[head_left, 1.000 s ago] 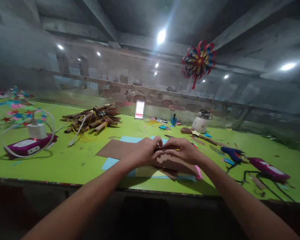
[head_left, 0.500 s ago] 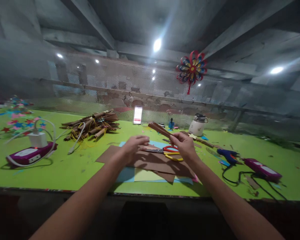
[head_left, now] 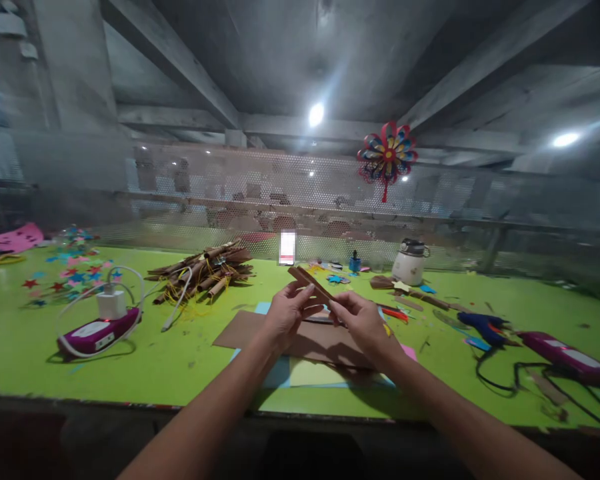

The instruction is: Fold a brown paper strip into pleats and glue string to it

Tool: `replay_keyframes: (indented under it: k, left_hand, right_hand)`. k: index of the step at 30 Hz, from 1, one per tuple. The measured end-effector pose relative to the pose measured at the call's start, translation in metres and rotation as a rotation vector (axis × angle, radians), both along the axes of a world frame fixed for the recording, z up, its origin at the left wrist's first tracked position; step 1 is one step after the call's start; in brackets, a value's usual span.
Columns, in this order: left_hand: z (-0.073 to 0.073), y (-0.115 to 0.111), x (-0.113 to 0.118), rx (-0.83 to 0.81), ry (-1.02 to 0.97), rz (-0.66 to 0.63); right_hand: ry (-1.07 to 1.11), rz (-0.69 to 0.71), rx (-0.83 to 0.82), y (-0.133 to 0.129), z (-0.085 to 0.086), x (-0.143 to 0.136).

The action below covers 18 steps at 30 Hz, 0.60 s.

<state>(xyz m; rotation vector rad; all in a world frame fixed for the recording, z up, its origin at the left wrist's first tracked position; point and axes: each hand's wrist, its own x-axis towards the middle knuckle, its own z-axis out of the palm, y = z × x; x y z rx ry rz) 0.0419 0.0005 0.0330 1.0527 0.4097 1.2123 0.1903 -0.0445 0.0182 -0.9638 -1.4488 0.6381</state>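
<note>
Both hands hold a narrow, folded-looking brown cardboard strip (head_left: 307, 283) above the table, its far end pointing up and to the left. My left hand (head_left: 287, 313) pinches it near the middle with thumb and fingers. At the near end, the fingers of my right hand (head_left: 357, 323) are closed on it. Below lies a flat brown cardboard sheet (head_left: 250, 335), with light blue and pale yellow paper (head_left: 307, 373) under it. Scissors (head_left: 394, 312) with red and yellow handles rest on the sheet, partly hidden by my right hand.
A pile of brown rolled sticks (head_left: 205, 270) with yellow string lies back left. Left of it are a purple power strip (head_left: 100, 331) and paper stars (head_left: 73, 273). Rightward stand a white jar (head_left: 409, 263), a blue glue gun (head_left: 485, 327) and another purple power strip (head_left: 567, 357).
My left hand has come right and up and taken hold of the strip, which only my right hand held before. The view has shifted, so the table sits lower and further right.
</note>
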Motion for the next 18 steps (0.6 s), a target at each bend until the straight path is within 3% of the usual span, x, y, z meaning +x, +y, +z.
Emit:
replay_keyframes:
  k: [5, 8, 11, 18]
  left_hand:
    - [0.001, 0.003, -0.004, 0.025, 0.007, 0.056]
    - [0.004, 0.008, -0.009, 0.039, -0.014, 0.069]
    - [0.006, 0.013, -0.012, 0.024, -0.032, 0.071]
    - [0.002, 0.017, -0.015, -0.002, 0.003, 0.073]
  right_hand:
    - [-0.146, 0.136, -0.109, 0.006, 0.010, 0.037]
    - [-0.639, 0.020, -0.087, 0.013, 0.013, 0.077]
    - [-1.003, 0.060, -0.110, 0.014, 0.010, 0.104]
    - [-1.242, 0.197, -0.308, 0.020, 0.014, 0.103]
